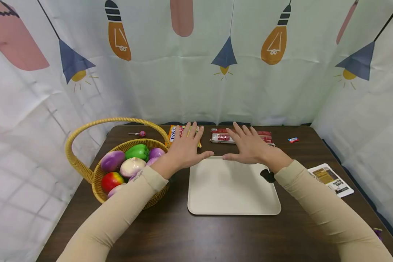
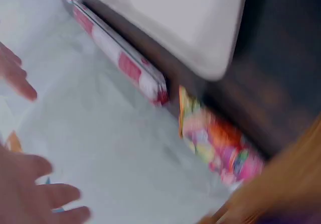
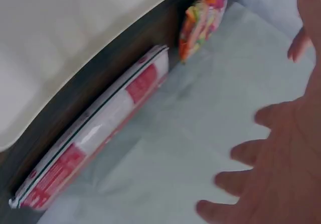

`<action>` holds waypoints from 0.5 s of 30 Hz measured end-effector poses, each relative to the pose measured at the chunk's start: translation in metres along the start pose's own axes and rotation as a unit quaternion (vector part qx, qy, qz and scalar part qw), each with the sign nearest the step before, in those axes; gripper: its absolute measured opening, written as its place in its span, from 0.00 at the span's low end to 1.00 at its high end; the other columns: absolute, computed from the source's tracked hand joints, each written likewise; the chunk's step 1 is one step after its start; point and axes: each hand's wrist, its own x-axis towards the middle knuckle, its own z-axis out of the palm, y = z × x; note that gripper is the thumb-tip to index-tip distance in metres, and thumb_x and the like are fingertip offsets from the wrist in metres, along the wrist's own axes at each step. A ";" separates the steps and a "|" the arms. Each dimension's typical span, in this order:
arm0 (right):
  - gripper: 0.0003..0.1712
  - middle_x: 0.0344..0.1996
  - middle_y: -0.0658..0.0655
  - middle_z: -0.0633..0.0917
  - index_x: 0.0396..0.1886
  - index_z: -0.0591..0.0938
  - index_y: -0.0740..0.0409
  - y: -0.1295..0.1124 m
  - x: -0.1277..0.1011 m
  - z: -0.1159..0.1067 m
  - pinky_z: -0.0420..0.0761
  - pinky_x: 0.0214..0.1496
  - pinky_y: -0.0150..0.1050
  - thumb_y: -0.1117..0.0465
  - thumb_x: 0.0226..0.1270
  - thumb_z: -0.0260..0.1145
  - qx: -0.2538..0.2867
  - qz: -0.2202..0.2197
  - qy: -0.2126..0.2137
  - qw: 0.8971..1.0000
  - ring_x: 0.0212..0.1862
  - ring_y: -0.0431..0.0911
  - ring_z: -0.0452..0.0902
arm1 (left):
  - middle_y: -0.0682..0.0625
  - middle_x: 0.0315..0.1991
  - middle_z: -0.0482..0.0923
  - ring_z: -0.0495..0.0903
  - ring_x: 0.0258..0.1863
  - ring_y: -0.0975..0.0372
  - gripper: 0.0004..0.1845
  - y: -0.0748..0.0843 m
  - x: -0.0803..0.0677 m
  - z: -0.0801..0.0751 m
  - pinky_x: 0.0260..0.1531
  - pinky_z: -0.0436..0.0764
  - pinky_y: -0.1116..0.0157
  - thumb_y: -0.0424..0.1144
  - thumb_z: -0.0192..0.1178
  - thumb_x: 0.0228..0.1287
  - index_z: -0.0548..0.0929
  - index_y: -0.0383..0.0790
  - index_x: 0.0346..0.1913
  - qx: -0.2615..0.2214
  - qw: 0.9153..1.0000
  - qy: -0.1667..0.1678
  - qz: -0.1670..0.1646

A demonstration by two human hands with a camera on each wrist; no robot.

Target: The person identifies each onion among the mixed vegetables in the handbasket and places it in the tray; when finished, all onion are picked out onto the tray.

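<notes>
Cream rectangular tray [image 1: 234, 193] lies flat on the dark wood-grain table [image 1: 183, 236] in the head view, its far corners covered by the hands and wrists. Left hand [image 1: 187, 148] and right hand [image 1: 249, 145] appear at its far edge, fingers extended and spread, neither gripping anything. Left fingers partly cover a candy bag [image 1: 172, 134] with partly legible lettering; right fingers hide the middle of a long red-and-white packet [image 1: 221, 136]. Left of the tray, a wicker basket [image 1: 99, 187] holds a green bell pepper [image 1: 137, 152], purple eggplants [image 1: 112, 161] and other produce, partly blocked by the left sleeve [image 1: 118, 214]. At right, the right sleeve [image 1: 321, 203] covers part of a printed white packet [image 1: 338, 183]; a dark object [image 1: 267, 176] beside the right wrist cannot be identified. Left wrist view: tray cropped by the top border, candy bag blurred, left fingers splayed and cut off at lower left, and a tan shape at lower right too soft to identify. Right wrist view: tray and right hand both cropped, fingers apart and clear of the long packet, whose print is illegible.
</notes>
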 end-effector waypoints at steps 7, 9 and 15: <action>0.40 0.70 0.63 0.68 0.71 0.68 0.57 -0.038 -0.020 0.030 0.65 0.67 0.57 0.39 0.68 0.61 0.100 -0.020 0.042 0.994 0.68 0.58 0.66 | 0.46 0.65 0.73 0.70 0.65 0.52 0.32 0.005 -0.105 0.014 0.65 0.66 0.51 0.62 0.55 0.66 0.78 0.42 0.62 -0.150 0.974 0.163 0.040; 0.35 0.66 0.60 0.74 0.68 0.73 0.57 -0.051 -0.019 0.042 0.69 0.65 0.53 0.42 0.68 0.62 0.132 -0.027 0.056 0.989 0.66 0.55 0.70 | 0.47 0.56 0.80 0.77 0.58 0.54 0.22 -0.002 -0.135 0.012 0.59 0.73 0.54 0.53 0.62 0.63 0.84 0.42 0.54 -0.191 0.950 0.244 0.028; 0.26 0.60 0.52 0.80 0.61 0.79 0.53 -0.097 -0.002 0.070 0.71 0.65 0.46 0.47 0.68 0.64 0.217 -0.074 0.108 0.967 0.63 0.46 0.73 | 0.44 0.42 0.80 0.79 0.41 0.59 0.16 -0.040 -0.185 0.008 0.47 0.74 0.74 0.29 0.60 0.58 0.78 0.23 0.49 -0.367 0.754 0.533 -0.115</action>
